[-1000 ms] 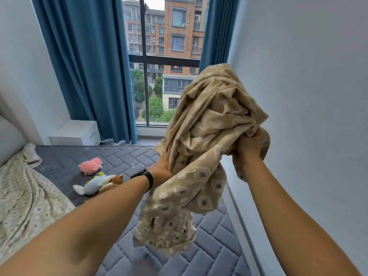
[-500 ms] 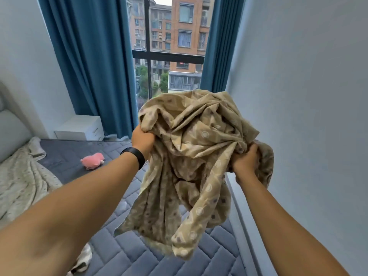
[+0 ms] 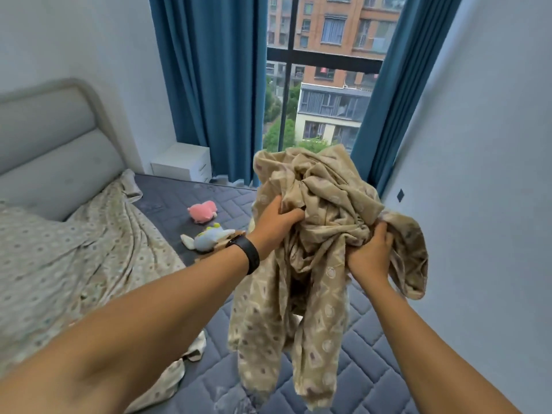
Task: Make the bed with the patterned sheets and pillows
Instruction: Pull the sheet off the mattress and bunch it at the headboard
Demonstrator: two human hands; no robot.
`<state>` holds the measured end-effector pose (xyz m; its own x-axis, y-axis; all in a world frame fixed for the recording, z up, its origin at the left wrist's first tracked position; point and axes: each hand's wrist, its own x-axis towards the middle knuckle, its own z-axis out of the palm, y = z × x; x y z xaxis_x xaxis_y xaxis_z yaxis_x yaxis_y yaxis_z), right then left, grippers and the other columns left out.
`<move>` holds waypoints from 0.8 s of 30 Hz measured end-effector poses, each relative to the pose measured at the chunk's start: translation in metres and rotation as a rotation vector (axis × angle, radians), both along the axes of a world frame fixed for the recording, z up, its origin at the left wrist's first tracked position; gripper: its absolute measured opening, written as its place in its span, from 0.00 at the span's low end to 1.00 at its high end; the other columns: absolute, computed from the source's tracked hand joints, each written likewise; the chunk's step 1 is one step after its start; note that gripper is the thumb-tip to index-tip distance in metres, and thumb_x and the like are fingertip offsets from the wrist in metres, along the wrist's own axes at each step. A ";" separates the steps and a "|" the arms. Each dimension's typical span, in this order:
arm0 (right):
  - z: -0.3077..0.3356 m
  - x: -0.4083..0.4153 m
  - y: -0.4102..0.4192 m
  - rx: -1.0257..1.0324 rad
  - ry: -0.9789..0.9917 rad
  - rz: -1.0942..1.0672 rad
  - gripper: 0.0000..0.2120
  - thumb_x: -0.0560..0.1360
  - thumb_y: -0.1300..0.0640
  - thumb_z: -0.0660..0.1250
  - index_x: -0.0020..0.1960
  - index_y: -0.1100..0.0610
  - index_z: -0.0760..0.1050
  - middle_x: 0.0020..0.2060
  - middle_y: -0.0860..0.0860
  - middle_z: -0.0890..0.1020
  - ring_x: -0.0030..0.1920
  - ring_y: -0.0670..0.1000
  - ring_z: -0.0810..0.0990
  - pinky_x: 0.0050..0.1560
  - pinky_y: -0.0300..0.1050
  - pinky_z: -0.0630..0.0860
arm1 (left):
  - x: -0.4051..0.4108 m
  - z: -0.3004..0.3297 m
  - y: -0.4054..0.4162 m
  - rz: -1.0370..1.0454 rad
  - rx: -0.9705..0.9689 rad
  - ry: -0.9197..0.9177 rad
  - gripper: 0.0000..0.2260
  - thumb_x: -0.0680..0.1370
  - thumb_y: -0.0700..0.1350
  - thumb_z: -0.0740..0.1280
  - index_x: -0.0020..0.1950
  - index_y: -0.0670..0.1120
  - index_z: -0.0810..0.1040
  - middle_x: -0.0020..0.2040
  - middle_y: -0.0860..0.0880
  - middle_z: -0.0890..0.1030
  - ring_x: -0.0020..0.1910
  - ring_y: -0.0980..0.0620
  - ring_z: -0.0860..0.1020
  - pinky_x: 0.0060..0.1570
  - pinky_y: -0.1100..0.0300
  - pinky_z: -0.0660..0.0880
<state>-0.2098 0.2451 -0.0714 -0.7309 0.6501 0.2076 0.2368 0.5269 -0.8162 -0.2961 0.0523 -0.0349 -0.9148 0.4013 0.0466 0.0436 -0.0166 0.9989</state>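
No text, label, brand, number or sign readable anywhere I look. Black band (image 3: pixel 246 253) on my wrist: face blank. Beige cloth (image 3: pixel 316 234): printed circles and diamonds only, no lettering. Grey mattress (image 3: pixel 352 348): faint mark near its head end, too blurred to read. Buildings outside window (image 3: pixel 325 61): no legible signs.

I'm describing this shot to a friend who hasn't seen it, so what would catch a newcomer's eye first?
First, the bunched tan patterned sheet, held up in mid-frame over the bare grey mattress, gripped by the left hand and the right hand. Next, the tall window between blue curtains, showing brick buildings. Then the pink plush toy on the mattress, left of the sheet.
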 end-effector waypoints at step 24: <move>-0.050 -0.088 -0.253 -0.088 -0.107 0.421 0.36 0.71 0.56 0.75 0.74 0.54 0.62 0.67 0.57 0.65 0.60 0.62 0.73 0.57 0.51 0.73 | -0.022 -0.048 -0.270 0.342 -0.162 -0.065 0.37 0.68 0.54 0.81 0.72 0.51 0.66 0.68 0.54 0.76 0.67 0.56 0.74 0.69 0.56 0.71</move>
